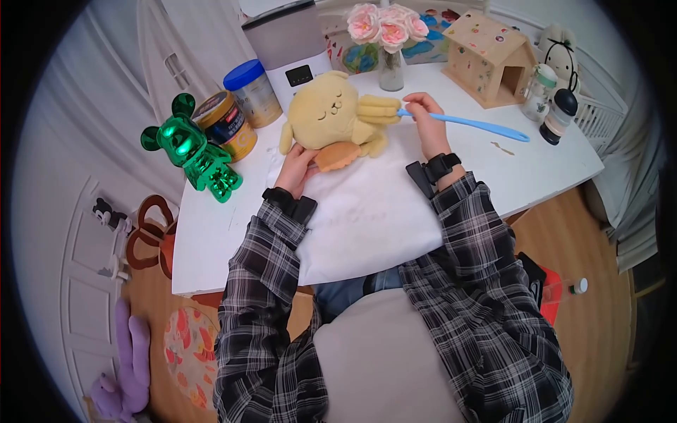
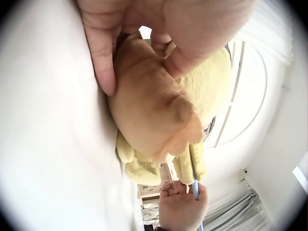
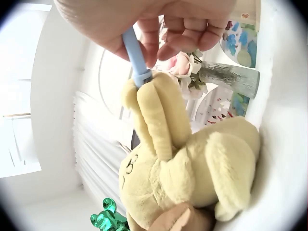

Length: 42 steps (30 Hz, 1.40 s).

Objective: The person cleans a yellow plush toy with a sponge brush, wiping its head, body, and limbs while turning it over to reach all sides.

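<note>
A yellow plush dog [image 1: 328, 113] with closed, stitched eyes lies on a white cloth [image 1: 367, 225] on the table. My left hand [image 1: 295, 169] grips a soft orange-brown piece [image 1: 337, 156] with a wavy edge, against the plush's underside. In the left wrist view, thumb and fingers lie on either side of that piece. With my right hand [image 1: 427, 127] I pinch the blue handle of a duster [image 1: 486, 127] near its neck. Its padded yellow head [image 3: 156, 115] overlaps the plush's face and chest in the right wrist view.
A shiny green bear figure [image 1: 190, 151], a gold-and-black can [image 1: 226, 125] and a blue-lidded can [image 1: 252, 93] stand left. Behind are a grey-and-white appliance [image 1: 293, 46] and a vase of roses [image 1: 390, 69]. Right are a wooden house [image 1: 486, 60] and bottles [image 1: 559, 116].
</note>
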Each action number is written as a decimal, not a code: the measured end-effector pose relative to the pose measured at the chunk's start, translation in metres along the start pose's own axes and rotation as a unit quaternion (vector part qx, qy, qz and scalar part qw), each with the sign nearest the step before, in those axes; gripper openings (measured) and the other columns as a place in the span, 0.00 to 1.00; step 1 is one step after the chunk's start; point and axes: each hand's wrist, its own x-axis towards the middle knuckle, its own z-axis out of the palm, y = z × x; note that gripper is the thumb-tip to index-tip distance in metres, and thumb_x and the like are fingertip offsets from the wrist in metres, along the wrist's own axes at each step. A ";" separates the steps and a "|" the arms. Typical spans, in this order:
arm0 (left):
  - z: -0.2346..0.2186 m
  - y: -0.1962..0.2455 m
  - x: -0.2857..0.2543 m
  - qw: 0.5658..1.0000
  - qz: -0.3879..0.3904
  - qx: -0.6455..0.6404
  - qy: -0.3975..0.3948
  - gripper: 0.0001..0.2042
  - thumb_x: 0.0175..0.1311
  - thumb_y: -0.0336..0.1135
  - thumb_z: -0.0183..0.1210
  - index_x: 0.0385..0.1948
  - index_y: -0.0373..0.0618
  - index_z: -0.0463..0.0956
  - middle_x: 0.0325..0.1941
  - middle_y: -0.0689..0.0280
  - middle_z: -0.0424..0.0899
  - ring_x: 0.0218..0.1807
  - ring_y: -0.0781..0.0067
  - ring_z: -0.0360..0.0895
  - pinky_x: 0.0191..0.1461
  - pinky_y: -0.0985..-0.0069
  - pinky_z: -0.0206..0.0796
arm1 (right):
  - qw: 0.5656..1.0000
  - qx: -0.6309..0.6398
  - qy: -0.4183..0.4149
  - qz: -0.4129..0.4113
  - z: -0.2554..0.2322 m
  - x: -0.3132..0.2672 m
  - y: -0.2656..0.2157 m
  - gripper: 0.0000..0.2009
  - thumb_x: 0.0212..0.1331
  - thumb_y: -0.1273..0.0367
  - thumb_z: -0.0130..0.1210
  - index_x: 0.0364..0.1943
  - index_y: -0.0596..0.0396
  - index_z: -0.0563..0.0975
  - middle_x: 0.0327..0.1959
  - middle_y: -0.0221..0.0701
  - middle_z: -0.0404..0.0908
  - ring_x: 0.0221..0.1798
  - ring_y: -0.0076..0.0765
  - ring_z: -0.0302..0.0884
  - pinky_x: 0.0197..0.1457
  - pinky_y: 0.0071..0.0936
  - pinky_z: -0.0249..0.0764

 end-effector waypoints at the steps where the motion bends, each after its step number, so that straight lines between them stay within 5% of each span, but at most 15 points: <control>1: 0.000 -0.001 0.000 1.000 0.002 0.000 0.003 0.14 0.67 0.31 0.49 0.54 0.43 0.67 0.52 0.64 0.76 0.52 0.74 0.76 0.55 0.75 0.71 | 1.000 0.013 0.010 0.015 -0.004 0.001 0.000 0.07 0.59 0.71 0.50 0.36 0.57 0.77 0.31 0.25 0.77 0.32 0.19 0.69 0.39 0.18 0.66; 8: 0.000 -0.001 0.000 1.000 0.000 0.002 -0.001 0.14 0.67 0.31 0.50 0.53 0.43 0.68 0.51 0.65 0.77 0.51 0.76 0.76 0.54 0.76 0.71 | 0.953 0.274 -0.105 0.082 0.001 0.000 -0.004 0.11 0.62 0.68 0.47 0.44 0.57 0.74 0.35 0.27 0.76 0.32 0.21 0.69 0.39 0.20 0.68; 14: 0.000 -0.001 0.000 1.000 0.001 -0.004 -0.005 0.14 0.67 0.31 0.49 0.53 0.43 0.68 0.52 0.64 0.77 0.51 0.74 0.76 0.55 0.75 0.72 | 0.975 0.095 -0.140 0.142 0.011 -0.007 -0.015 0.13 0.63 0.66 0.48 0.48 0.56 0.74 0.38 0.27 0.75 0.35 0.20 0.68 0.43 0.19 0.67; 17: 0.002 0.004 -0.005 1.000 0.001 0.000 -0.007 0.14 0.67 0.31 0.48 0.53 0.42 0.67 0.52 0.63 0.77 0.51 0.73 0.77 0.54 0.75 0.73 | 0.987 0.055 -0.119 0.089 0.012 -0.008 -0.014 0.12 0.60 0.68 0.49 0.46 0.54 0.75 0.36 0.26 0.75 0.33 0.19 0.67 0.41 0.18 0.67; 23: -0.001 -0.001 0.000 1.000 0.000 0.000 0.003 0.14 0.68 0.31 0.47 0.54 0.42 0.67 0.52 0.62 0.77 0.51 0.72 0.77 0.53 0.76 0.74 | 0.991 0.121 -0.029 0.043 -0.012 0.002 0.001 0.10 0.56 0.74 0.45 0.39 0.59 0.76 0.32 0.29 0.75 0.30 0.19 0.69 0.34 0.17 0.66; 29: -0.001 -0.004 0.002 1.000 0.014 -0.003 -0.003 0.14 0.68 0.33 0.48 0.53 0.42 0.67 0.51 0.61 0.78 0.50 0.72 0.78 0.53 0.75 0.72 | 0.956 0.283 -0.057 0.059 -0.001 0.001 -0.005 0.10 0.60 0.72 0.45 0.40 0.59 0.76 0.33 0.29 0.75 0.28 0.19 0.68 0.34 0.18 0.67; 35: 0.004 0.003 -0.004 1.000 -0.001 0.009 0.005 0.14 0.68 0.32 0.47 0.54 0.42 0.67 0.53 0.62 0.76 0.52 0.73 0.76 0.53 0.76 0.73 | 0.981 0.116 -0.109 0.115 0.008 -0.006 -0.012 0.11 0.60 0.70 0.45 0.42 0.60 0.74 0.36 0.28 0.75 0.30 0.22 0.70 0.36 0.18 0.67; 38: 0.000 0.001 -0.001 1.000 -0.005 0.015 -0.007 0.15 0.68 0.32 0.48 0.54 0.42 0.66 0.53 0.62 0.76 0.52 0.73 0.76 0.52 0.76 0.73 | 0.992 0.097 -0.052 0.054 -0.003 0.000 -0.001 0.11 0.60 0.70 0.46 0.42 0.60 0.74 0.36 0.29 0.75 0.30 0.22 0.70 0.36 0.19 0.68; 42: 0.003 0.002 -0.004 1.000 0.001 0.013 -0.004 0.15 0.68 0.31 0.48 0.54 0.43 0.66 0.53 0.63 0.76 0.51 0.74 0.76 0.53 0.76 0.73 | 0.977 0.204 -0.034 0.058 -0.012 0.004 0.004 0.11 0.61 0.70 0.45 0.43 0.60 0.74 0.36 0.30 0.75 0.30 0.23 0.71 0.36 0.19 0.69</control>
